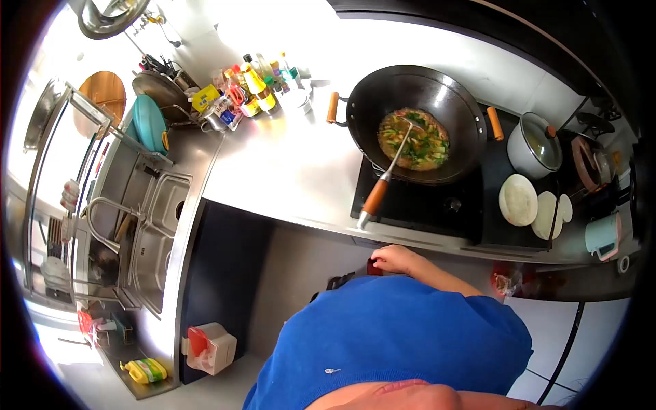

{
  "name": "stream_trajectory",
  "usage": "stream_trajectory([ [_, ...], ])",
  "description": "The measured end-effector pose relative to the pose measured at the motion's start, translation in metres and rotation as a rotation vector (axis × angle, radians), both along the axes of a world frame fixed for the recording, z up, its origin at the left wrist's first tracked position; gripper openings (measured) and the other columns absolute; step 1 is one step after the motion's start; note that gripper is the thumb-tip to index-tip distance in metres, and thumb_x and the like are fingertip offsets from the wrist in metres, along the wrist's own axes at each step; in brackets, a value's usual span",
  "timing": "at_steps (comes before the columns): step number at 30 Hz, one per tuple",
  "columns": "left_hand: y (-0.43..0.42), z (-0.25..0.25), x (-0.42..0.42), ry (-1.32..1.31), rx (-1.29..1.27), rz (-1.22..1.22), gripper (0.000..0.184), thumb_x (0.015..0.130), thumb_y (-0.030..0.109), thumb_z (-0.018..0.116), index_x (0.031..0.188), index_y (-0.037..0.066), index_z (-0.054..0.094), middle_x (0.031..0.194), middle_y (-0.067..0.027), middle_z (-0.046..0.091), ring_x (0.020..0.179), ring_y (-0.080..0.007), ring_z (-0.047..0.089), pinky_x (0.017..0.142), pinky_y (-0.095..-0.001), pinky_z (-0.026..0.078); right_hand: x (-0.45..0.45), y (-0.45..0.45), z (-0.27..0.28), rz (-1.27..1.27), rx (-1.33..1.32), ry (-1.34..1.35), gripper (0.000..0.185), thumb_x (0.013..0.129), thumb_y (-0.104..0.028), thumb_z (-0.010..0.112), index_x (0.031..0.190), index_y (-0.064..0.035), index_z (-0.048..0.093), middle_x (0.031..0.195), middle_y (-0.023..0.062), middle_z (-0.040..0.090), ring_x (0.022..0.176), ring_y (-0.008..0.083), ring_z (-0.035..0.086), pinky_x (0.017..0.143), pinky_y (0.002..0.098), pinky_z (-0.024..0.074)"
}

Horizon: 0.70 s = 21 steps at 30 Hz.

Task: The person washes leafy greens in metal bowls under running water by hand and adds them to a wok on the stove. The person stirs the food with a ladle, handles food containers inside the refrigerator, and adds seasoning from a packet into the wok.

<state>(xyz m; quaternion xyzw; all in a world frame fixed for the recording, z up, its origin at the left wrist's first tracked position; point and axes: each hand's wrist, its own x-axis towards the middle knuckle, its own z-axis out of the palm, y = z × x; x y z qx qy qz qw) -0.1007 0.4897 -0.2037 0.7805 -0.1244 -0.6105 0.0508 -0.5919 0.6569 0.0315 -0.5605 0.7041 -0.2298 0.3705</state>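
My right hand (395, 260) is low in front of my blue shirt, just below the counter's front edge. Its fingers are curled and closed at a small dark red thing (374, 267), mostly hidden, whose kind I cannot make out. My left hand does not show. Beyond the right hand, a black wok (424, 78) with two wooden handles stands on the cooktop (444, 205). Cooked greens in broth (427, 147) lie inside it. A spatula (378, 193) rests with its blade in the food and its wooden handle over the wok's near rim.
Right of the wok are a lidded white pot (535, 145), a white bowl (518, 200) and a light blue cup (603, 236). Sauce bottles (256, 85) crowd the back left. At left are a sink (152, 263), a dish rack (102, 123) and a bin (217, 350).
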Motion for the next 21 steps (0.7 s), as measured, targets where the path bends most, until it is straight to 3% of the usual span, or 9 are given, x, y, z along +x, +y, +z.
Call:
stream_trajectory([
  [4, -0.014, -0.001, 0.018, -0.215, -0.226, -0.496, 0.047, 0.094, 0.04, 0.033, 0.081, 0.002, 0.057, 0.072, -0.0116, 0.062, 0.069, -0.0278, 0.06, 0.07, -0.0385, 0.05, 0.009, -0.012, 0.01, -0.093, 0.142, 0.108, 0.023, 0.078, -0.023, 0.055, 0.094, -0.0075, 0.062, 0.085, 0.0117, 0.066, 0.084, 0.0285, 0.062, 0.075, 0.0389, 0.0477],
  [6, -0.043, 0.0, 0.022, -0.211, -0.261, -0.612, 0.046, 0.094, 0.04, 0.034, 0.081, 0.002, 0.057, 0.071, -0.0113, 0.062, 0.068, -0.0277, 0.06, 0.069, -0.0387, 0.05, 0.016, -0.02, 0.025, -0.235, 0.242, 0.006, 0.03, 0.08, -0.028, 0.058, 0.101, -0.0067, 0.061, 0.094, 0.0132, 0.064, 0.091, 0.0296, 0.06, 0.078, 0.0374, 0.0473],
  [9, -0.111, 0.001, 0.009, -0.144, -0.338, -0.717, 0.044, 0.094, 0.039, 0.034, 0.081, 0.003, 0.056, 0.07, -0.011, 0.061, 0.067, -0.0276, 0.06, 0.067, -0.039, 0.05, 0.038, -0.028, 0.025, -0.377, 0.24, -0.011, 0.029, 0.081, -0.028, 0.058, 0.102, -0.0075, 0.061, 0.094, 0.0133, 0.064, 0.09, 0.0299, 0.06, 0.078, 0.0374, 0.0473],
  [11, -0.167, 0.016, -0.015, 0.043, -0.354, -0.688, 0.043, 0.093, 0.039, 0.035, 0.081, 0.003, 0.056, 0.07, -0.0107, 0.061, 0.066, -0.0276, 0.06, 0.066, -0.0392, 0.05, 0.047, -0.037, 0.025, -0.459, 0.252, -0.001, 0.029, 0.081, -0.027, 0.058, 0.102, -0.0075, 0.061, 0.094, 0.0133, 0.064, 0.09, 0.0299, 0.06, 0.078, 0.0374, 0.0472],
  [13, -0.232, 0.026, -0.053, 0.479, -0.128, -0.603, 0.042, 0.093, 0.038, 0.036, 0.081, 0.003, 0.056, 0.069, -0.0105, 0.061, 0.065, -0.0275, 0.06, 0.065, -0.0394, 0.05, 0.059, -0.044, 0.023, -0.489, 0.185, -0.008, 0.029, 0.081, -0.026, 0.059, 0.103, -0.0073, 0.06, 0.095, 0.0133, 0.064, 0.089, 0.0305, 0.06, 0.078, 0.0376, 0.0472],
  [14, -0.226, 0.074, -0.105, 0.169, -0.38, -0.392, 0.035, 0.092, 0.035, 0.04, 0.082, 0.005, 0.055, 0.068, -0.0098, 0.06, 0.06, -0.0246, 0.059, 0.055, -0.0382, 0.05, 0.064, -0.047, 0.024, -0.51, 0.19, -0.008, 0.029, 0.081, -0.026, 0.059, 0.103, -0.0073, 0.06, 0.095, 0.0133, 0.064, 0.089, 0.0305, 0.06, 0.078, 0.0376, 0.0472],
  [16, -0.268, 0.1, -0.142, 0.183, -0.352, -0.426, 0.029, 0.091, 0.033, 0.045, 0.083, 0.007, 0.055, 0.072, -0.0085, 0.061, 0.06, -0.0201, 0.06, 0.049, -0.0322, 0.049, 0.073, -0.051, 0.026, -0.578, 0.166, -0.038, 0.028, 0.081, -0.024, 0.059, 0.103, -0.0062, 0.06, 0.095, 0.0143, 0.063, 0.089, 0.0305, 0.06, 0.077, 0.0371, 0.0475],
  [21, -0.288, 0.081, -0.194, 0.348, -0.252, -0.531, 0.025, 0.089, 0.026, 0.047, 0.088, 0.003, 0.053, 0.076, -0.013, 0.059, 0.059, -0.0245, 0.059, 0.045, -0.0362, 0.047, 0.099, -0.031, 0.007, -0.818, 0.115, -0.091, 0.027, 0.079, -0.022, 0.059, 0.098, -0.0036, 0.059, 0.089, 0.0152, 0.063, 0.084, 0.0321, 0.06, 0.074, 0.0381, 0.0472],
])
